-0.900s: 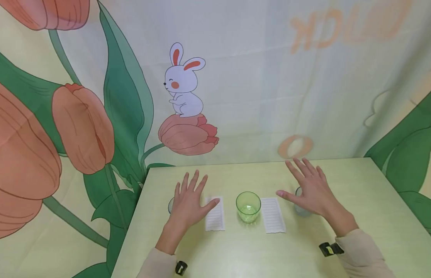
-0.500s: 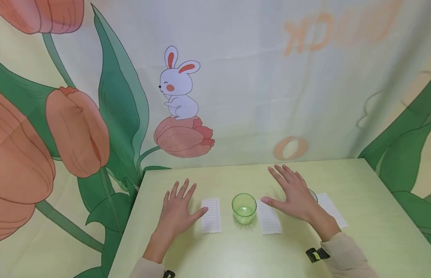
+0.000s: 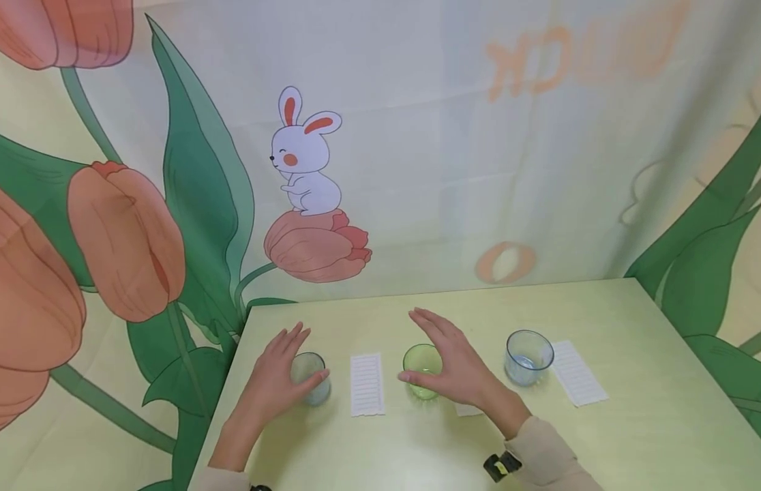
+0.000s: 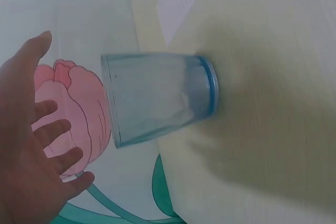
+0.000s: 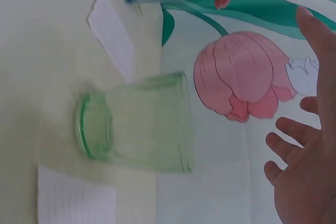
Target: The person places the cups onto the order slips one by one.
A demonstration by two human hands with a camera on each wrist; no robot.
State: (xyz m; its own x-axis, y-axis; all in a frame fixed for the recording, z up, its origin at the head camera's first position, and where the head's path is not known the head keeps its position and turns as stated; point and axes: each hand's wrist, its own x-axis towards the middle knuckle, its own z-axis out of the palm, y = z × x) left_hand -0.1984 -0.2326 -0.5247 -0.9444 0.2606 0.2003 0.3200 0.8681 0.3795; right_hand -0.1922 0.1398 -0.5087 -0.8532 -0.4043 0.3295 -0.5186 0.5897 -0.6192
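Left hand (image 3: 268, 387) hovering by blue cup (image 4: 160, 95), your eleven o'clock; right hand (image 3: 463, 370) by green cup (image 5: 144, 127), one o'clock. You're gripping nothing, thumbs apart from fingers. Closing off-centre risks tipping either.

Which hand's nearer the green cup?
Right. In the head view, the right hand overlaps the green cup; the left hand is off to its left, by a blue cup, beyond a paper strip.
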